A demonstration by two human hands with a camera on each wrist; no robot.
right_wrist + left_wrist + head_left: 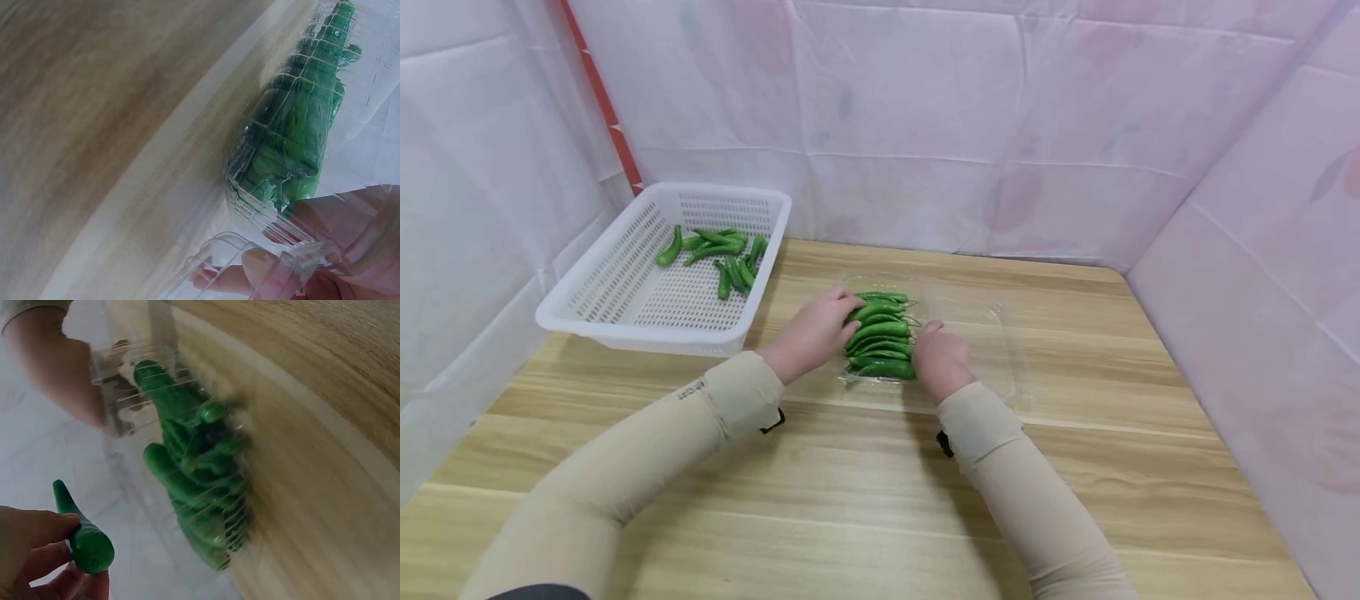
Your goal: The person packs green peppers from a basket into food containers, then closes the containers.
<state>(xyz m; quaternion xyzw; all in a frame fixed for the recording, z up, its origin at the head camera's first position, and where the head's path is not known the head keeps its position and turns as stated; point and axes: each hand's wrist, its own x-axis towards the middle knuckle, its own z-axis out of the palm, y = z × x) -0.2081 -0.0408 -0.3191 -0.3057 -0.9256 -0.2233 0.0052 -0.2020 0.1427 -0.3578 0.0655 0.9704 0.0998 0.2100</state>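
A clear plastic box (880, 278) stands on the table with its lid (988, 342) folded out to the right. Long green chili peppers (882, 330) lie side by side inside it. My left hand (815, 333) is over the box's left side; in the left wrist view it pinches one green chili pepper (92, 549) between thumb and fingers. At the box's right side, my right hand (942, 360) grips the plastic edge near the lid. Through the clear plastic, its curled fingers (228, 280) show in the right wrist view.
At the back left stands a white perforated basket (662, 329), holding several more green peppers (715, 245). The wooden table (850, 500) meets draped, pale sheets (910, 108) at the back and both sides.
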